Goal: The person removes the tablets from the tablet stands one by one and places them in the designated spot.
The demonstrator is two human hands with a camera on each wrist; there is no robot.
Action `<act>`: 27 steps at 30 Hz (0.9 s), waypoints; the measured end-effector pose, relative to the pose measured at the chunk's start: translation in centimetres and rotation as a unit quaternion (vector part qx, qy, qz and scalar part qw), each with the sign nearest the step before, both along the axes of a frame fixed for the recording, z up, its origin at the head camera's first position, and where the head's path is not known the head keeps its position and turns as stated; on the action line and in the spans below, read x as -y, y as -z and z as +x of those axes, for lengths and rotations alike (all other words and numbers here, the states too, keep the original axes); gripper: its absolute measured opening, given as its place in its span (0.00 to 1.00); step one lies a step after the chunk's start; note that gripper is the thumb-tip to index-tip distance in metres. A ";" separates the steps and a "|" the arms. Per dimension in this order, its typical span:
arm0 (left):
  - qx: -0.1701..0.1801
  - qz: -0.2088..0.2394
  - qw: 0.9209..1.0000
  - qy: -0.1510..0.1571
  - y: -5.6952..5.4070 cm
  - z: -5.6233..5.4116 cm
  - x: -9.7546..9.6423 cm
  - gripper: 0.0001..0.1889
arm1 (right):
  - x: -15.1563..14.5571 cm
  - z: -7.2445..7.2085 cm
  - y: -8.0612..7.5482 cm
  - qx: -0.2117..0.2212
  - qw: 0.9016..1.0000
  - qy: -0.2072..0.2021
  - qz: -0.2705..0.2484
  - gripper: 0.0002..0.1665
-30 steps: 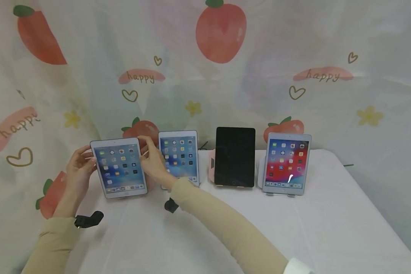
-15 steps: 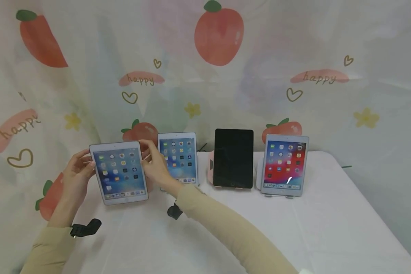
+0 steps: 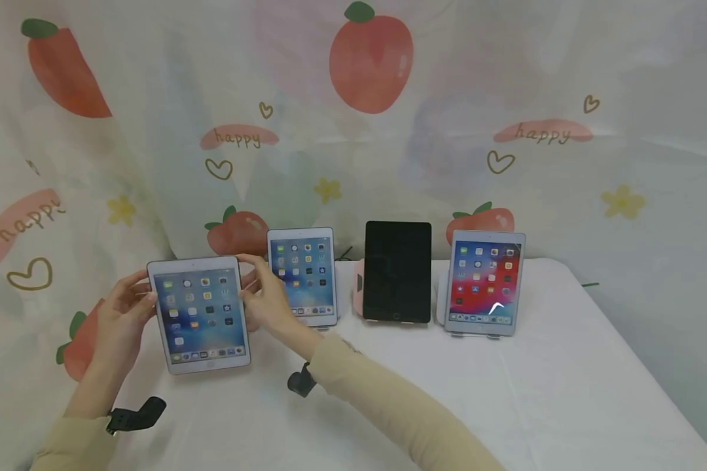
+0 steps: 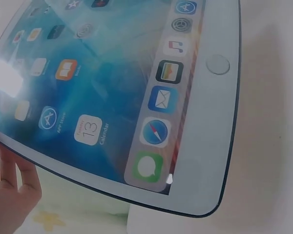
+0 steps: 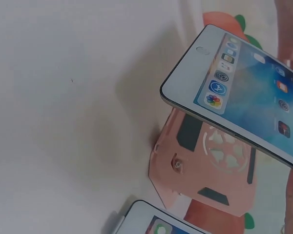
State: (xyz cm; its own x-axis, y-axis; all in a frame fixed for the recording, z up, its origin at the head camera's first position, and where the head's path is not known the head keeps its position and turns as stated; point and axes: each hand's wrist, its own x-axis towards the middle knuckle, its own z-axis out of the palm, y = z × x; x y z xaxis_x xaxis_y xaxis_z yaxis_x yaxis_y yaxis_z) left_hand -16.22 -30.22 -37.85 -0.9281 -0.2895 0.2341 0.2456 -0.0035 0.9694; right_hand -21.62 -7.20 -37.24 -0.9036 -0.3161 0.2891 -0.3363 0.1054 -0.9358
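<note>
A white-framed tablet (image 3: 203, 314), its screen lit with app icons on blue, is held upright between both hands at the left of the head view. My left hand (image 3: 118, 327) grips its left edge, thumb toward the front. On the opposite edge, near the top corner, my right hand (image 3: 271, 304) pinches it between thumb and fingers. The right wrist view shows a pink tablet stand (image 5: 198, 170) behind and below the tablet, with space between them. In the left wrist view the home button end of the tablet (image 4: 200, 156) fills much of the frame.
Right of the held tablet, a similar lit tablet (image 3: 303, 275), a dark-screened black tablet (image 3: 397, 271) and a tablet with a red and blue screen (image 3: 486, 281) stand in a row. A white cloth covers the table (image 3: 542, 392); a printed curtain (image 3: 389, 163) hangs behind.
Both hands have brought the tablet down in the view and toward the person, away from its place at the left end of the row. The other tablets stay where they stand.
</note>
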 end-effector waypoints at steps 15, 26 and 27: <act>0.060 -0.035 0.998 -0.009 0.3 2.1 0.1 0.22 | -0.1 1.9 1.3 0.057 0.998 -0.010 -0.012 0.36; 0.130 -0.029 0.991 0.006 1.3 2.5 0.5 0.21 | -0.4 2.3 2.4 0.098 0.994 -0.023 -0.035 0.40; 0.136 -0.030 0.990 0.010 1.4 2.5 0.5 0.21 | -0.4 2.3 2.6 0.104 0.994 -0.024 -0.033 0.40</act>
